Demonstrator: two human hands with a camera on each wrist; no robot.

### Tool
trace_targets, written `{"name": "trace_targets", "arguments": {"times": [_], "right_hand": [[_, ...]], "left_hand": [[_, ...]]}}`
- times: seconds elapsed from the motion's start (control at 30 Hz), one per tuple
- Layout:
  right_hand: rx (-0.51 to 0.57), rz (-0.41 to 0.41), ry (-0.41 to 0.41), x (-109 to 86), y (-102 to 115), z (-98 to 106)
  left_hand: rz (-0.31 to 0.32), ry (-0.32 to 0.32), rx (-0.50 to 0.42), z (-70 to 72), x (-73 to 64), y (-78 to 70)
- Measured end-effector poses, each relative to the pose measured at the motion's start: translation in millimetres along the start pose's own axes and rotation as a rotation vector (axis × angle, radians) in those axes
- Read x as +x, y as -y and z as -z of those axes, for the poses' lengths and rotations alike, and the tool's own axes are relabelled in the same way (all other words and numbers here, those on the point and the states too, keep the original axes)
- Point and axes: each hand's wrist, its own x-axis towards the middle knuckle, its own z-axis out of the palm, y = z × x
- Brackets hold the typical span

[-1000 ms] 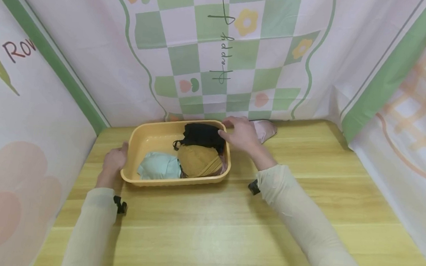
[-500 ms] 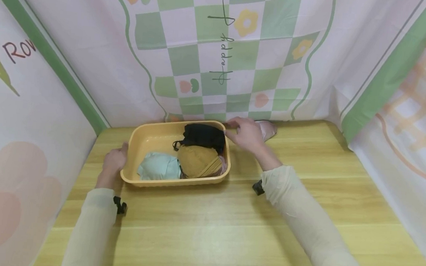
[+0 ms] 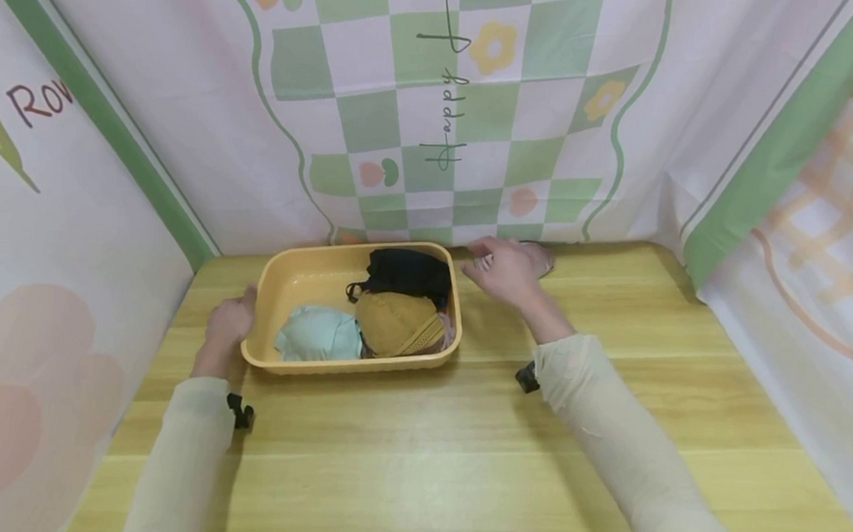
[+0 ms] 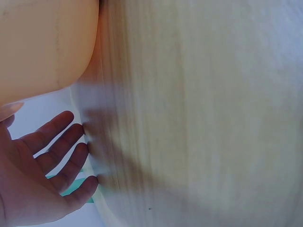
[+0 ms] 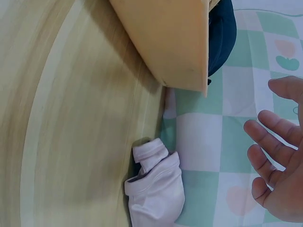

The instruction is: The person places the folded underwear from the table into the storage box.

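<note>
A yellow-orange plastic basket [image 3: 305, 280] stands on the table's far side. It holds a black garment with a thin strap [image 3: 409, 273], a mustard garment with a trimmed band [image 3: 392, 323] and a pale mint folded garment [image 3: 319, 333]. My left hand [image 3: 230, 317] is at the basket's left end, its thumb at the wall and its fingers [image 4: 66, 142] loosely extended below. Right of the basket, my right hand [image 3: 505, 270] hovers with relaxed, parted fingers and holds nothing. Partly behind it in the head view lies a folded pale pink garment [image 5: 158, 194].
The wood-grain table [image 3: 418, 466] ends at a back curtain [image 3: 482, 137] with green and white checks, close behind the basket. Printed cloth panels also stand along the left [image 3: 54, 312] and right [image 3: 805, 329] sides.
My right hand has drawn back from the basket's right rim and moved right, over the pink garment. My left hand and the basket look nearly unmoved.
</note>
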Motion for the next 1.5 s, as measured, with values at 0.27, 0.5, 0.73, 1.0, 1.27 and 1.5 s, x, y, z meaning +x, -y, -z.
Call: {"name": "trace_targets", "arguments": {"times": [0.27,0.5,0.73,1.0,1.27,1.5], "right_hand": [[-0.108,-0.068,-0.012,-2.3,-8.8,3.2],[-0.111,-0.090,-0.018,-3.4,-21.1,1.2],[-0.114,-0.094,-0.006,-2.4,-32.6,-0.9],[-0.095,-0.106,-0.004,-0.5,-41.9,0.6],[-0.105,-0.135,-0.002,0.3,-52.0,-0.1],[-0.084,-0.164,0.004,2.7,-57.0,0.9]], "left_hand": [[-0.006,-0.011,0.016,-1.1,3.2,3.4],[-0.003,-0.012,0.028,-2.9,4.8,5.3],[0.005,0.004,0.026,-1.9,4.2,6.3],[0.005,0.000,0.017,-1.2,4.3,6.4],[0.028,0.000,-0.010,-1.3,3.9,4.8],[0.033,0.005,-0.030,0.6,4.9,2.8]]}}
